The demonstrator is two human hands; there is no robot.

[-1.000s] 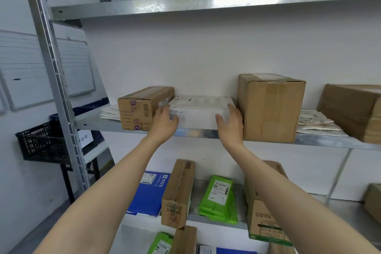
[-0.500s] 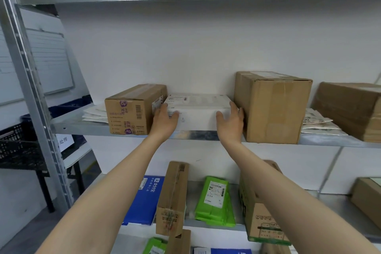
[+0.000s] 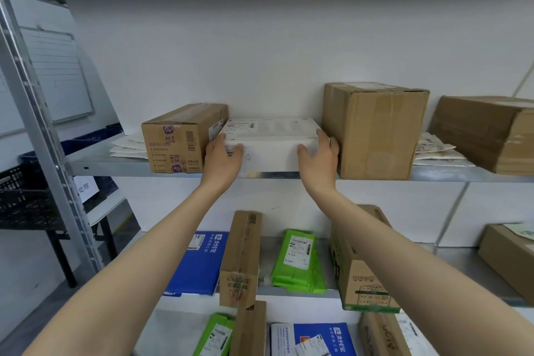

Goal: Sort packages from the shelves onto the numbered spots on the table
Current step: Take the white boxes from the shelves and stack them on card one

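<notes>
A flat white box [image 3: 271, 141] with a shipping label on top lies on the upper metal shelf [image 3: 115, 166], between a small brown carton [image 3: 179, 139] and a tall brown carton [image 3: 375, 130]. My left hand [image 3: 222, 162] grips the white box's left front corner. My right hand [image 3: 318, 159] clasps its right end, fingers slipped between it and the tall carton. The box's front edge sits at the shelf lip.
Another brown carton [image 3: 488, 133] and white mailers [image 3: 436, 150] lie to the right. The lower shelf holds a blue mailer [image 3: 199, 263], an upright narrow carton [image 3: 241, 257], green mailers [image 3: 297, 261] and printed boxes [image 3: 361, 277]. A shelf post [image 3: 37, 124] and black crate [image 3: 23, 199] stand left.
My view has moved closer and to the right. Both hands have closed tighter around the white box's ends, and the box has come forward to the shelf lip.
</notes>
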